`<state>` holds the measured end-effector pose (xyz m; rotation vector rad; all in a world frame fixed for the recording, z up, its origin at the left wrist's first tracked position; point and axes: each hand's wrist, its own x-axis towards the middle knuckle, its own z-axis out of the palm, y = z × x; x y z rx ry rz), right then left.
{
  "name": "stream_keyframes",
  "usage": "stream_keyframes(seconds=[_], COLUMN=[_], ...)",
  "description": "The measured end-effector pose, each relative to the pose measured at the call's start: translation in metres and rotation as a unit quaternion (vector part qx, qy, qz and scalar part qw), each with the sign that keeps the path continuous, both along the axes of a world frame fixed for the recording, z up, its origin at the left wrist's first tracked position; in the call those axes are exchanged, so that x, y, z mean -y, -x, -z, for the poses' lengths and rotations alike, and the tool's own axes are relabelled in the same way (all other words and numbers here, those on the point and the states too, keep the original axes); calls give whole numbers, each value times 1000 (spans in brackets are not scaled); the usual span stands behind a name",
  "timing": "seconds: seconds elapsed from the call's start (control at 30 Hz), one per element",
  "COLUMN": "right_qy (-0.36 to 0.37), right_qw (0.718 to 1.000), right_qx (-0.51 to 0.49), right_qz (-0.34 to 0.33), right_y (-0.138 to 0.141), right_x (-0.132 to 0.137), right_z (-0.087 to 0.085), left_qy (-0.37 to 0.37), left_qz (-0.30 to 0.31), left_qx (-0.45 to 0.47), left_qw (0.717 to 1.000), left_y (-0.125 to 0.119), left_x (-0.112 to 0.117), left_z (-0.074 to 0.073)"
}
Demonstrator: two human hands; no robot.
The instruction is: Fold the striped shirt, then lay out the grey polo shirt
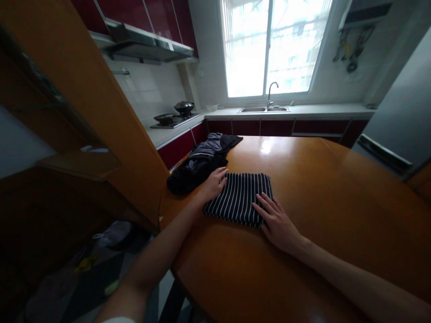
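A black garment with white stripes [239,197], folded into a flat, roughly square bundle, lies on the wooden table [313,188]. My left hand [214,184] rests at its left edge, fingers stretched toward the far left corner. Across the right side of the bundle lies my right hand [276,220], fingers spread on the cloth. Neither hand grips the fabric. Just beyond my left hand, a loose heap of black and grey clothes [205,159] sits along the table's left edge.
A wooden cabinet frame [124,125] stands close to the table's left side. Past the table are a stove [175,120] with pans, a counter with a sink [264,109], and a window. A silver fridge [400,107] is at the right. Bags and other items lie on the floor at lower left.
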<state>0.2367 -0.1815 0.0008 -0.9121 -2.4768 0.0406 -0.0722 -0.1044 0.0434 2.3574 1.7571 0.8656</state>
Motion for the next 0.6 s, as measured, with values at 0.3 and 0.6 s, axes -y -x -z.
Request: stream_keyframes(seconds=[0.3,0.6], right_qy=[78,89], right_qw=[992,993], right_qx=[-43,36], right_qz=[-94,63], right_y=[-10,50], right_x=[-4,-60], right_z=[-23,-40], left_qy=[140,135], left_qz=[24,19], left_qx=[-121,-107], left_qw=[982,985], left_y=[-28,-25], left_x=[-8,-11], left_z=[32,33])
